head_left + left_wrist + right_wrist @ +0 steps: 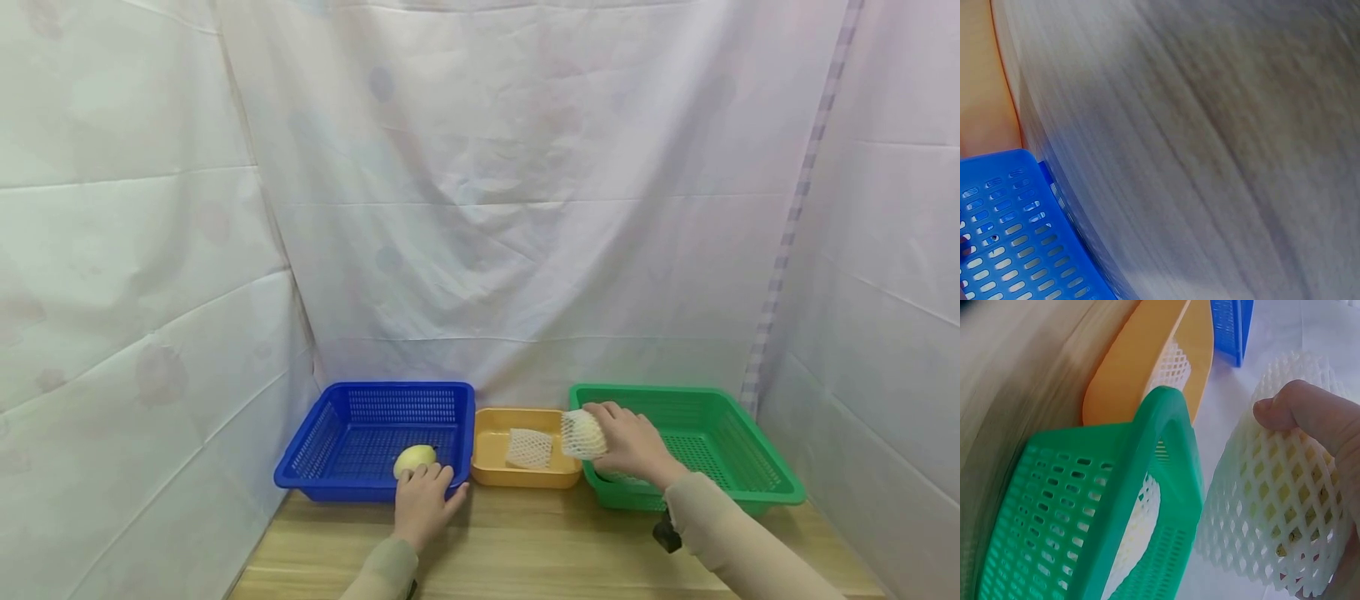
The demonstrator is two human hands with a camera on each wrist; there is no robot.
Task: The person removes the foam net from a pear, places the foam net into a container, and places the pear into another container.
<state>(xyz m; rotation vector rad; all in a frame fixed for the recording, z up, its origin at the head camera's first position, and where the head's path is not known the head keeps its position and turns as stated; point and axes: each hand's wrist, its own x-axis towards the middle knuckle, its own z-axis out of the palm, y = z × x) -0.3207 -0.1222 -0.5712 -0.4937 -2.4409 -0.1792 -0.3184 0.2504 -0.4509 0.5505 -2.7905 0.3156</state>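
Observation:
My left hand reaches over the front rim of the blue basket. Its fingertips are at the near side of a yellow pear-like fruit, and the thumb is spread away from it. Whether they touch is hard to tell. Above the left side of the green basket, my right hand grips a pale yellow fruit in a white foam net sleeve. The right wrist view shows the thumb pressed on the netting, with speckled skin visible through the mesh.
Between the baskets stands an orange-yellow tray with a flattened foam net in it. Another netted fruit lies inside the green basket. All stand on a wooden table, with white cloth hanging behind and at both sides.

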